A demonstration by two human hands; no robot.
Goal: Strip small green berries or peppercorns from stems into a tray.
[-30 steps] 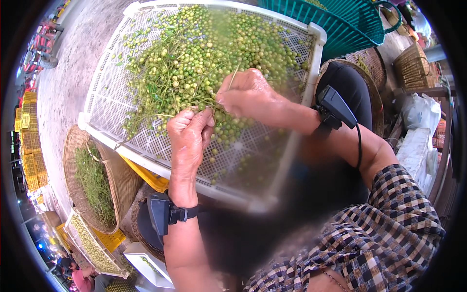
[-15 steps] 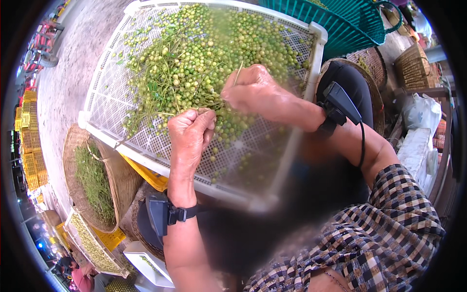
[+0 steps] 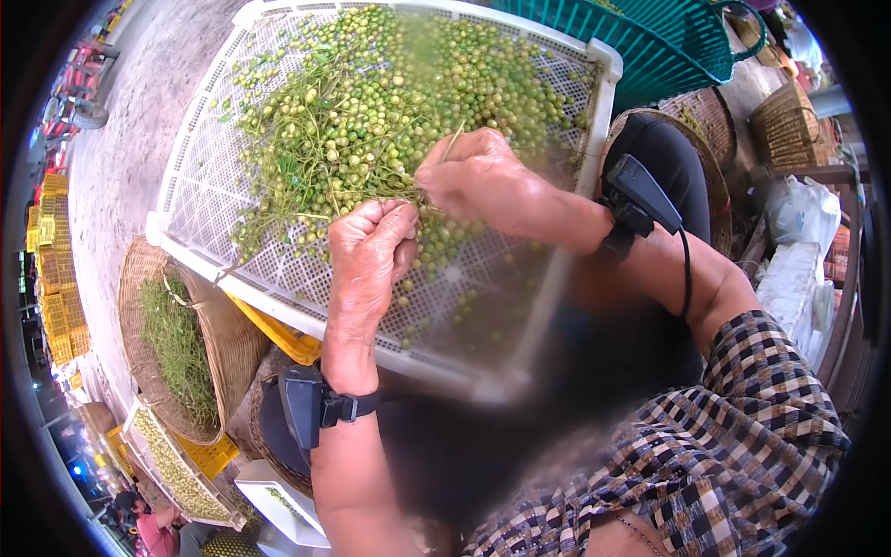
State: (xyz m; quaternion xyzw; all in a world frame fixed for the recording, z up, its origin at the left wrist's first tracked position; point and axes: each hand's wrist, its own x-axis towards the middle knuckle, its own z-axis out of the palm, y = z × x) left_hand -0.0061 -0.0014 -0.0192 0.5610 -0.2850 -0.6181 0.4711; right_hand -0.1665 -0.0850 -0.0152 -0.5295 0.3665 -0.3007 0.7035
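Small round green berries (image 3: 367, 125), many on thin stems, lie heaped in a white mesh tray (image 3: 209, 181) in front of me. My left hand (image 3: 367, 255) is closed, thumb and fingers pinching a thin green stem (image 3: 314, 215) that pokes out on its left side. Close beside it, my right hand (image 3: 478, 181) is closed too, with a thin stalk (image 3: 454, 141) standing up from its fingers. The fingertips of both hands nearly meet above the berries. What lies between them is too small to make out.
At lower left stands a wicker basket (image 3: 237, 325) with green stems (image 3: 176, 343) inside. A green plastic basket (image 3: 650, 46) is behind the tray at right. Yellow crates (image 3: 60, 269) are stacked far left. A person in a pink top (image 3: 153, 531) sits at lower left.
My left hand has shifted slightly right and up, and my right hand slightly left, so the fingertips are closer together. Both stay closed.
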